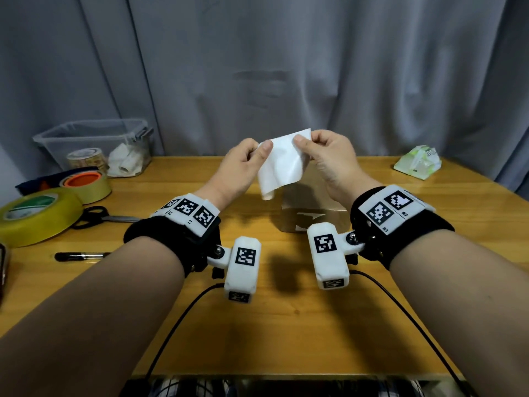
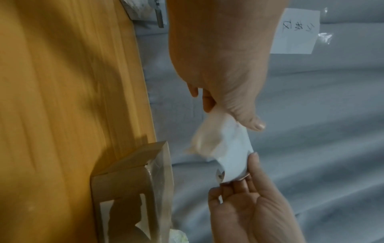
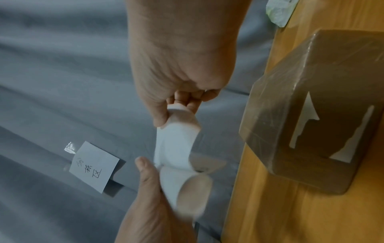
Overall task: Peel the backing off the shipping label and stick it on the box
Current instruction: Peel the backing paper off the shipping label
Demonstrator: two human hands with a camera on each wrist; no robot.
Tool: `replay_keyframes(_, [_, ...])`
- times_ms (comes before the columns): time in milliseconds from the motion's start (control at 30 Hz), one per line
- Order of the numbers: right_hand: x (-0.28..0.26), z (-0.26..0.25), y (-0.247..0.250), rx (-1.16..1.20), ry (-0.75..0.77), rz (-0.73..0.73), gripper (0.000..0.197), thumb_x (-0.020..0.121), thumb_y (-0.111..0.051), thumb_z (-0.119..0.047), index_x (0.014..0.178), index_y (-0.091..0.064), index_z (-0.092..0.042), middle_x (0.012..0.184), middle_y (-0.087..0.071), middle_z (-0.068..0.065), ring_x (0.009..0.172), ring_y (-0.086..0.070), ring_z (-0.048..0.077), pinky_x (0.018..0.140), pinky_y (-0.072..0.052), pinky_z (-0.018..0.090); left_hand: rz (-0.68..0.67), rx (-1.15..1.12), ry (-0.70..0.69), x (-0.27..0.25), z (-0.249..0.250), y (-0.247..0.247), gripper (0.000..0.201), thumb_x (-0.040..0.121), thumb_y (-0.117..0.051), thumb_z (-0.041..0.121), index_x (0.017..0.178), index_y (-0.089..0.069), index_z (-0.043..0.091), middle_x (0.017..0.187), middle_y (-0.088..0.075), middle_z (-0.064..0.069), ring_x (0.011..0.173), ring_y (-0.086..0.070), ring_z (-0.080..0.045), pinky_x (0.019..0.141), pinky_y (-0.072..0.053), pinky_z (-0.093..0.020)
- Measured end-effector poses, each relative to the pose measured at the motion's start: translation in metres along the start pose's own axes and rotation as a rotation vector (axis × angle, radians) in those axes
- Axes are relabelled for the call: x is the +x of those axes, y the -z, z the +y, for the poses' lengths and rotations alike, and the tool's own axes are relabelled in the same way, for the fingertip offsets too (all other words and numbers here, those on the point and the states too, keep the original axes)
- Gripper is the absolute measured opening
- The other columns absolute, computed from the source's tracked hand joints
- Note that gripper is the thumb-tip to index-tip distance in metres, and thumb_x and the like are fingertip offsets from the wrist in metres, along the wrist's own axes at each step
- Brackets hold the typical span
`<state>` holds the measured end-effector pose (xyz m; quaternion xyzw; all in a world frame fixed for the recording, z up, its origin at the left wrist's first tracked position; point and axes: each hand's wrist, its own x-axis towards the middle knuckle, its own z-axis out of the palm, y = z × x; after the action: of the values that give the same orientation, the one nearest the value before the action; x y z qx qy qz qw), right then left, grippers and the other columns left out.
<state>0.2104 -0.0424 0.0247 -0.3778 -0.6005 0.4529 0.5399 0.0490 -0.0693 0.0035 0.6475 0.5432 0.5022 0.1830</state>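
I hold a white shipping label (image 1: 282, 164) up in the air above the brown taped box (image 1: 312, 216). My left hand (image 1: 264, 147) pinches its upper left corner and my right hand (image 1: 299, 141) pinches its upper right edge. The sheet hangs bent, and its lower end is curled. In the left wrist view the label (image 2: 232, 148) shows a cream layer beside a white one, between my left thumb and my right hand's fingers (image 2: 234, 189). The right wrist view shows the label (image 3: 176, 144) twisted between both hands, with the box (image 3: 322, 115) on the table to the right.
On the left of the wooden table (image 1: 286, 325) are a clear plastic bin (image 1: 94, 144), two tape rolls (image 1: 37, 216), scissors (image 1: 97, 217) and a pen (image 1: 80, 255). A tissue pack (image 1: 418, 161) lies at the far right. A grey curtain hangs behind.
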Motion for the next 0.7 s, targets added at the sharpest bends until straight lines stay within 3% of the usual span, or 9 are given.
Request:
replay_keyframes(167, [0.008, 0.004, 0.005, -0.006, -0.044, 0.088, 0.013, 0.088, -0.063, -0.022, 0.081, -0.062, -0.01, 0.079, -0.062, -0.001, 0.072, -0.055, 0.01, 0.065, -0.047, 0.02, 0.034, -0.207, 0.002, 0.001, 0.005, 0.006, 0.022, 0.094, -0.053, 0.021, 0.074, -0.055, 0.012, 0.073, -0.051, 0.003, 0.069, -0.045, -0.003, 0.064, -0.038, -0.004])
replay_keyframes(333, [0.011, 0.004, 0.007, -0.011, -0.036, 0.159, 0.019, 0.087, -0.064, -0.021, 0.073, -0.06, -0.01, 0.07, -0.059, -0.002, 0.06, -0.052, 0.005, 0.056, -0.046, 0.012, 0.105, -0.175, 0.05, 0.009, 0.0, 0.007, 0.02, 0.093, -0.053, 0.018, 0.076, -0.054, 0.008, 0.07, -0.049, 0.001, 0.067, -0.043, -0.007, 0.057, -0.036, -0.005])
replay_keyframes(433, [0.014, 0.006, 0.005, -0.027, -0.026, 0.197, 0.025, 0.086, -0.065, -0.019, 0.063, -0.056, -0.013, 0.068, -0.057, 0.002, 0.061, -0.051, 0.011, 0.057, -0.046, 0.018, 0.149, -0.074, 0.075, 0.012, -0.008, 0.006, 0.023, 0.093, -0.051, 0.02, 0.072, -0.051, 0.011, 0.067, -0.046, 0.004, 0.063, -0.04, -0.007, 0.053, -0.034, -0.005])
replay_keyframes(567, [0.015, 0.01, 0.002, -0.038, -0.019, 0.225, 0.018, 0.086, -0.065, -0.019, 0.071, -0.06, -0.01, 0.076, -0.06, 0.006, 0.071, -0.053, 0.015, 0.065, -0.046, 0.025, 0.193, 0.055, 0.064, 0.014, -0.014, 0.003, 0.02, 0.095, -0.048, 0.019, 0.079, -0.049, 0.008, 0.064, -0.043, 0.006, 0.059, -0.037, -0.005, 0.051, -0.034, -0.007])
replay_keyframes(700, [0.015, 0.013, 0.001, -0.042, -0.003, 0.244, 0.02, 0.087, -0.064, -0.018, 0.087, -0.065, 0.002, 0.082, -0.06, 0.009, 0.074, -0.052, 0.016, 0.066, -0.046, 0.026, 0.212, 0.107, 0.083, 0.011, -0.02, 0.002, 0.027, 0.095, -0.048, 0.02, 0.068, -0.044, 0.015, 0.063, -0.041, 0.007, 0.058, -0.036, -0.005, 0.05, -0.033, -0.009])
